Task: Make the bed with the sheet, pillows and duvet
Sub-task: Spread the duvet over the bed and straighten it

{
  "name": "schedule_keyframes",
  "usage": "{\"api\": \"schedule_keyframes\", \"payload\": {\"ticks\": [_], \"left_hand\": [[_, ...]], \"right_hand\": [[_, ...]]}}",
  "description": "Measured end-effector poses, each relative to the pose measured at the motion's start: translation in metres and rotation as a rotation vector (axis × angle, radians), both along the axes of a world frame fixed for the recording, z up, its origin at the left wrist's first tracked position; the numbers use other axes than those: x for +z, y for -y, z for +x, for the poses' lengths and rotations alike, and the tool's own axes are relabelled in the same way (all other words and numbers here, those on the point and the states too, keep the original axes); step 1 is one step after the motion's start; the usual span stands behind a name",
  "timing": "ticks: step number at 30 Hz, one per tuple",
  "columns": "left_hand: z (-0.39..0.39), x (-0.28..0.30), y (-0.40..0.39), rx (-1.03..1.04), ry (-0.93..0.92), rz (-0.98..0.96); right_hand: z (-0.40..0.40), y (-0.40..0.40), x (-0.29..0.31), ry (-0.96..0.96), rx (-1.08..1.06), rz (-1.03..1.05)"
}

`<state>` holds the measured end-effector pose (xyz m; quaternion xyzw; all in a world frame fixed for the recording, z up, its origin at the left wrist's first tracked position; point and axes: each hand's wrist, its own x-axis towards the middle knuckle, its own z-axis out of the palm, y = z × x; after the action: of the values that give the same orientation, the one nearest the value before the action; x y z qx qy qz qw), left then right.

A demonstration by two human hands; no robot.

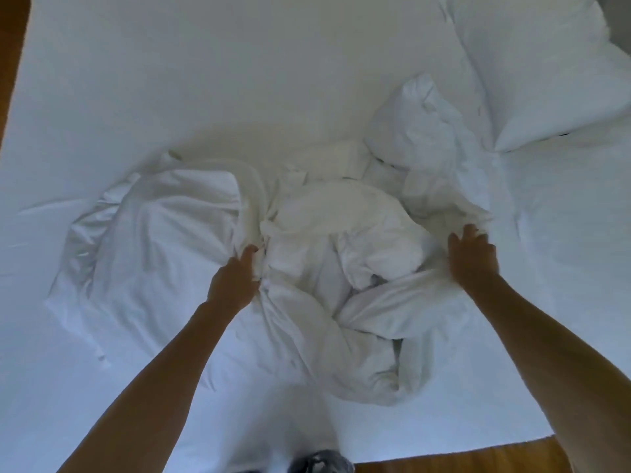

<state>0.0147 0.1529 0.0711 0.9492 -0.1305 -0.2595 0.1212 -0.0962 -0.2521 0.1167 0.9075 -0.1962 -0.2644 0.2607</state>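
Sheet [205,80] laid | duvet [324,268] bunched mid-bed, gripped by left hand [235,281], right hand [473,257] | spreading pending | pillow [546,80] unplaced

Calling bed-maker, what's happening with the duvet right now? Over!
Left hand grips the bunched duvet. Right hand fingers in its folds, grip unclear. Duvet heaped mid-bed on the sheet. Pillow at far right corner, nothing blocking.

The white duvet [307,268] was all bunched up in a twisted heap in the middle of the bed, sitting on a mostly smooth white sheet [205,80]. A plump white pillow [546,73] lay at the far right corner.
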Motion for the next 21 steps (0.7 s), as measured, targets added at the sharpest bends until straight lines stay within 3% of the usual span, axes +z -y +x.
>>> {"api": "schedule_keyframes", "payload": {"ticks": [4, 6, 11, 13, 16, 21], "left_hand": [[-0.027, 0.012, -0.008, 0.011, -0.037, -0.050], [-0.043, 0.020, -0.013, 0.027, -0.055, -0.056], [-0.117, 0.045, -0.038, 0.064, -0.084, -0.103], [-0.159, 0.055, -0.057, 0.092, -0.109, -0.122], [-0.225, 0.070, -0.093, 0.211, -0.178, -0.166], [-0.311, 0.096, -0.134, 0.265, -0.204, -0.262]], "right_hand": [[-0.077, 0.030, 0.011, -0.112, -0.372, -0.027], [-0.101, 0.022, 0.012, 0.025, -0.424, 0.065], [-0.117, -0.064, 0.023, 0.479, -0.232, 0.491], [-0.123, -0.120, 0.026, 0.543, -0.151, 0.694], [-0.136, -0.213, 0.027, 0.398, -0.232, 1.006], [-0.177, -0.345, 0.032, 0.105, -0.779, 1.486]]}}
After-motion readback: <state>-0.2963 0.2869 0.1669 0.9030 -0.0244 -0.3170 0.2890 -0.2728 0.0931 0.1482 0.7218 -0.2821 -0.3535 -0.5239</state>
